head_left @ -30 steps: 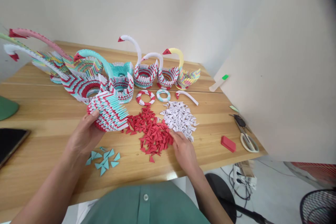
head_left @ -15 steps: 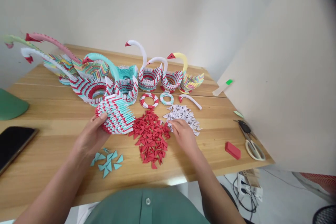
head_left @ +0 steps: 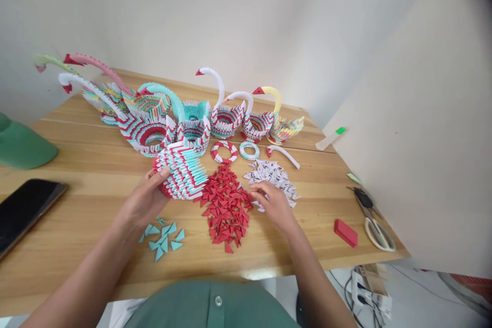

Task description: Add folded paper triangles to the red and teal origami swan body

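My left hand (head_left: pixel 148 197) grips a folded-paper body (head_left: pixel 182 171) made of rows of red, white and light-blue triangular pieces, tilted with its blue tips to the right. The thumb presses on its near side; the other fingers are behind it. My right hand (head_left: pixel 272 205) is over the near edge of a pile of white folded-paper triangles (head_left: pixel 271 177), beside a pile of red paper triangles (head_left: pixel 228 210). Its thumb and forefinger are pinched together, and whatever may be between them is too small to make out. Several light-blue paper triangles (head_left: pixel 163 241) lie near my left wrist.
Finished paper swans (head_left: pixel 226 118) stand along the back. Before them lie a red-and-white ring (head_left: pixel 224 152), a blue-and-white ring (head_left: pixel 249 150) and a white swan neck (head_left: pixel 284 155). Scissors (head_left: pixel 374 225) and a red block (head_left: pixel 346 232) are right; a phone (head_left: pixel 28 205) and green object (head_left: pixel 26 143) left.
The whole view has shifted, so the table's things appear slightly farther right and lower. My left hand still holds the paper body, and my right hand stays by the white pile.
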Available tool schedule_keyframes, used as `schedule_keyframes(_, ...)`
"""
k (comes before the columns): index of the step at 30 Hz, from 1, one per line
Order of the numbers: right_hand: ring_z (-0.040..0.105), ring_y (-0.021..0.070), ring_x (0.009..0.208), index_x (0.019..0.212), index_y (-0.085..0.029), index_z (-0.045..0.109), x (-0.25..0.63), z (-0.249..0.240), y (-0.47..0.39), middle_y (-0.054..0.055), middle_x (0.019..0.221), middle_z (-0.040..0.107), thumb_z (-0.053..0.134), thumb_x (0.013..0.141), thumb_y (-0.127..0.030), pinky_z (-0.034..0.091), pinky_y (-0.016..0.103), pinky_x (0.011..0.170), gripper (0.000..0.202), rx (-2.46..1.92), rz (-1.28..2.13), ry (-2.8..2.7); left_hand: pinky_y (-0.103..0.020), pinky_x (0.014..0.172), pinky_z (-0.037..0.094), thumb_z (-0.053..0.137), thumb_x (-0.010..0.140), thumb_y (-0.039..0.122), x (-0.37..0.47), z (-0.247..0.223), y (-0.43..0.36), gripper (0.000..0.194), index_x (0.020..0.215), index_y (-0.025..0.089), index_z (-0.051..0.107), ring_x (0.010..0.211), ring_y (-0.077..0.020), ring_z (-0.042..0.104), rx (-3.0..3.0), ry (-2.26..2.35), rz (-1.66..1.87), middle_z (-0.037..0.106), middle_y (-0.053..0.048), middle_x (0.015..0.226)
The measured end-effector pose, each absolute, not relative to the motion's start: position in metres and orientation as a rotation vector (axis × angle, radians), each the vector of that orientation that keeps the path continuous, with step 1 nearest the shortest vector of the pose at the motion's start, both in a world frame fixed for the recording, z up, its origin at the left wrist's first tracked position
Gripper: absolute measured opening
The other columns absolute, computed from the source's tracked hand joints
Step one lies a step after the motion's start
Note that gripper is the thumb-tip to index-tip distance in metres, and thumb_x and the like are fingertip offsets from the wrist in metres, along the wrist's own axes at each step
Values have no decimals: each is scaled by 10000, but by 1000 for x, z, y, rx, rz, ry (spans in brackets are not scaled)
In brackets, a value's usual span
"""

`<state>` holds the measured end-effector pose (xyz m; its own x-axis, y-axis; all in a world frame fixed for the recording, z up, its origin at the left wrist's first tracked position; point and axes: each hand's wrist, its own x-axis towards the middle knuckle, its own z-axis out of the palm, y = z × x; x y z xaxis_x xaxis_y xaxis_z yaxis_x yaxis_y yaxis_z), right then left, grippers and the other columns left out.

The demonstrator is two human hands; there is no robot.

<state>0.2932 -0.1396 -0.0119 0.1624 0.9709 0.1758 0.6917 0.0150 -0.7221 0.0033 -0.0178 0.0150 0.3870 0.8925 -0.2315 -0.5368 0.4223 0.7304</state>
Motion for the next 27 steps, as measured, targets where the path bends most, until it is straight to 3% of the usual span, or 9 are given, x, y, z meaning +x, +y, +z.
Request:
schedule_keyframes(5, 598, 159, 643, 847, -210, 652, 286, -12, -152, 2, 726, 641, 712, 746, -370, 492, 281, 622, 199, -1433, 857, -971, -364, 958, 543, 790, 692, 320, 3, 12, -19, 355, 1026, 210, 736, 1124, -311, 639, 622, 682, 977, 754, -82, 1056)
schedule_keyframes(12, 611, 154, 633, 885, -230, 662, 272, -7, -157, -13, 718, 616, 755, 711, -375, 502, 290, 616, 246, -1292, 1015, -890, -388, 957, 542, 808, 673, 333, 6, 13, -20, 345, 982, 192, 745, 1101, -321, 650, 647, 672, 948, 759, -89, 1034)
schedule_keyframes(18, 640, 177, 726, 1027, -244, 706, 265, -6, -155, 2, 794, 608, 724, 757, -333, 538, 334, 706, 285, -1393, 925, -1033, -400, 938, 552, 822, 660, 333, 7, 15, -20, 376, 990, 175, 739, 1065, -319, 667, 653, 675, 945, 749, -101, 1065)
schedule_keyframes(22, 616, 179, 767, 941, -248, 748, 259, -6, -151, 33, 849, 637, 662, 815, -289, 520, 319, 701, 158, -1502, 734, -1237, -409, 930, 553, 816, 670, 324, 6, 15, -21, 379, 1006, 173, 730, 1056, -322, 671, 657, 661, 949, 741, -110, 1084)
schedule_keyframes(27, 604, 184, 778, 898, -245, 747, 254, -12, -148, 41, 847, 651, 590, 837, -210, 501, 314, 713, 172, -1553, 585, -1373, -410, 924, 551, 815, 670, 298, 5, 12, -19, 389, 1013, 144, 717, 1035, -324, 679, 652, 657, 954, 752, -127, 1029)
